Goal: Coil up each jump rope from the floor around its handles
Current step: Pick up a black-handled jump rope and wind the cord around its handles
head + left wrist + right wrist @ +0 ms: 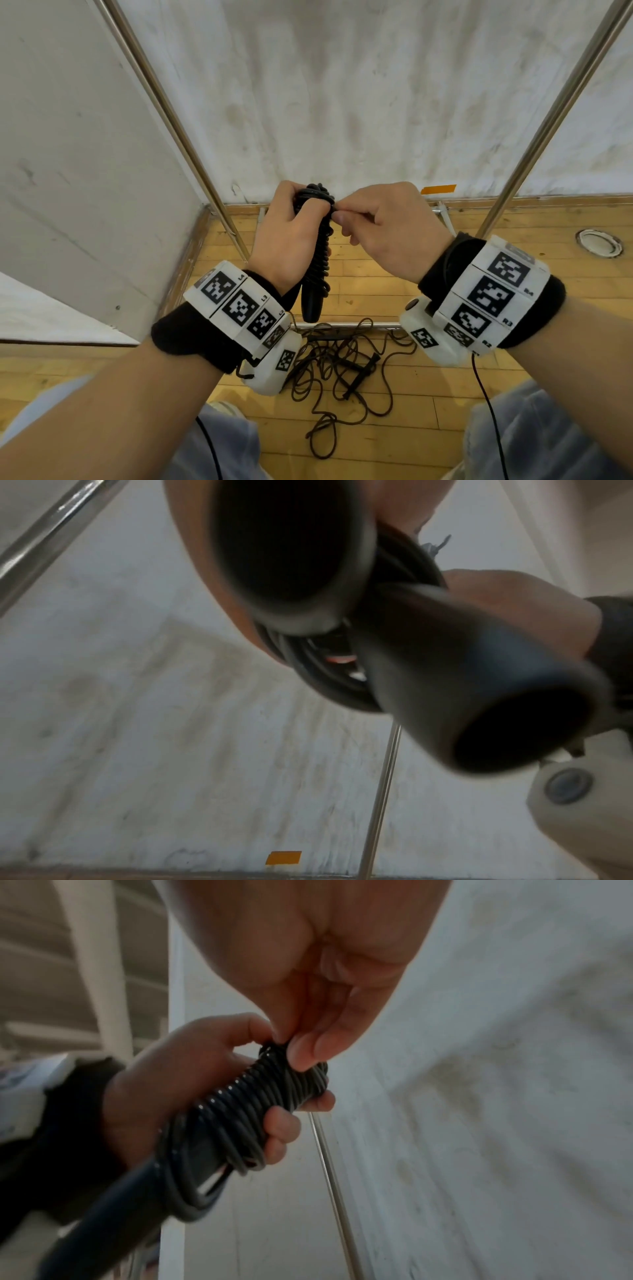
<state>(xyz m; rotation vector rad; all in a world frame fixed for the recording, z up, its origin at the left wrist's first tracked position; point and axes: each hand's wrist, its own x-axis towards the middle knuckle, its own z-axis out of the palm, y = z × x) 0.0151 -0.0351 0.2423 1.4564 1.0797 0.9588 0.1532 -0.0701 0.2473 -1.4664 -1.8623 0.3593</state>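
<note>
A black jump rope (320, 240) is wound in tight turns around its two handles, held upright in front of me. My left hand (291, 229) grips the wrapped bundle (246, 1110), fingers curled round it. My right hand (373, 222) pinches the cord at the top of the coil (291, 1053) between thumb and fingertips. The bare handle ends (496, 710) point down toward the left wrist camera. Another black jump rope (342, 373) lies tangled on the wooden floor below my wrists, with a handle (363, 373) in the middle of it.
White wall panels (342, 102) close off the front and left. Two slanted metal poles (178, 137) (555, 113) and a low metal bar (346, 324) frame the spot. A round metal floor fitting (598, 242) sits at the right. My knees (534, 442) are at the bottom.
</note>
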